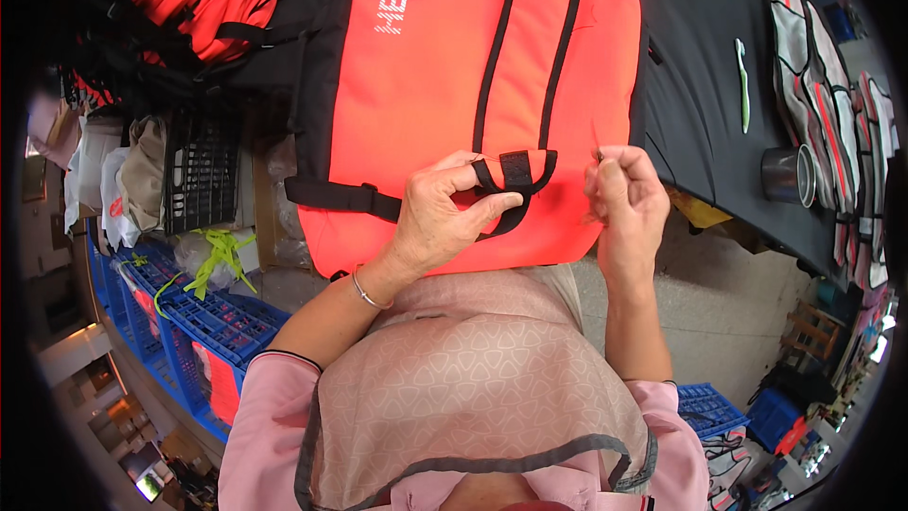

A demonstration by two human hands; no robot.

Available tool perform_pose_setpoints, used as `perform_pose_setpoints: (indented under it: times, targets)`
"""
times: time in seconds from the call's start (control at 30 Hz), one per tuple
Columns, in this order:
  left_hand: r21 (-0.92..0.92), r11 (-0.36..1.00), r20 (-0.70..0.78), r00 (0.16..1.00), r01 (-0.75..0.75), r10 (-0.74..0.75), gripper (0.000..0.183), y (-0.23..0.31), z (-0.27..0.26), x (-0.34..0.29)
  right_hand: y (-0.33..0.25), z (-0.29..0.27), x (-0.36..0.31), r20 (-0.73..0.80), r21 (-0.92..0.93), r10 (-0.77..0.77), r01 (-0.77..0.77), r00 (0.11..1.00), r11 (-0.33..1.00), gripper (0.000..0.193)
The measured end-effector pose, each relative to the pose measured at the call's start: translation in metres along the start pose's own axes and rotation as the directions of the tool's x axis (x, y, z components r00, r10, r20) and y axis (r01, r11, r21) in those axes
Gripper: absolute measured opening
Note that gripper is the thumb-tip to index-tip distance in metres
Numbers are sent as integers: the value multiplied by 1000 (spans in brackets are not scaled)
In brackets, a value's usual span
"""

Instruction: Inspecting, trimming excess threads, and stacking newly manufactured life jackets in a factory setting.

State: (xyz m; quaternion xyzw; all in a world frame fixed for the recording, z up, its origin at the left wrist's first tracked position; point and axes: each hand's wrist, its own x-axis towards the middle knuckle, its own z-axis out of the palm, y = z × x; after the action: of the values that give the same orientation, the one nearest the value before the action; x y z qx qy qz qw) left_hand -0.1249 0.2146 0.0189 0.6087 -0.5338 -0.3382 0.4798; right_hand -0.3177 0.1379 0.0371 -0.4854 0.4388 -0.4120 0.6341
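A bright coral-red bag point(407, 114) with black side panels and black trim lies in front of me, its near edge at my lap. My left hand point(437, 213) is closed on a black webbing handle loop point(516, 170) near the bag's lower middle, pinching it between thumb and fingers. To the right, my right hand point(629, 203) is raised over the bag's right edge with thumb and fingertips pressed together. A thin, dark sliver shows at those fingertips, too small to name. A black strap with a buckle point(369, 199) crosses the bag's lower left.
Several red and black bags point(203, 9) are heaped at the far left. Blue crates point(227, 317) and a black crate point(200, 170) stand on the left. On the black-covered table point(690, 85) at right are a grey cup point(787, 176), a green-and-white slim tool point(743, 85) and grey pieces point(818, 85).
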Motion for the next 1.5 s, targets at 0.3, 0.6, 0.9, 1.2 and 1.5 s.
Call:
perform_pose_setpoints:
  times: [0.3, 0.6, 0.9, 1.2, 1.5]
  targets:
    - [110, 991, -61, 994, -80, 87, 23, -2, 6, -5, 10, 17, -14, 264, -702, -586, 569, 766, 427, 24]
    - [115, 989, -97, 990, -96, 107, 25, -4, 10, -6, 16, 20, -12, 255, -737, -623, 566, 739, 369, 22]
    - [185, 966, -115, 972, -180, 204, 25, -8, 12, -7, 15, 25, -11, 295, -823, -685, 542, 666, 172, 21]
    - [146, 982, -123, 982, -123, 141, 23, -8, 11, -8, 8, 7, -5, 143, -182, -22, 48, 989, 982, 8]
    - [224, 943, -69, 961, -246, 267, 24, -5, 8, -7, -4, 28, 11, 295, -475, -279, 394, 914, 787, 32]
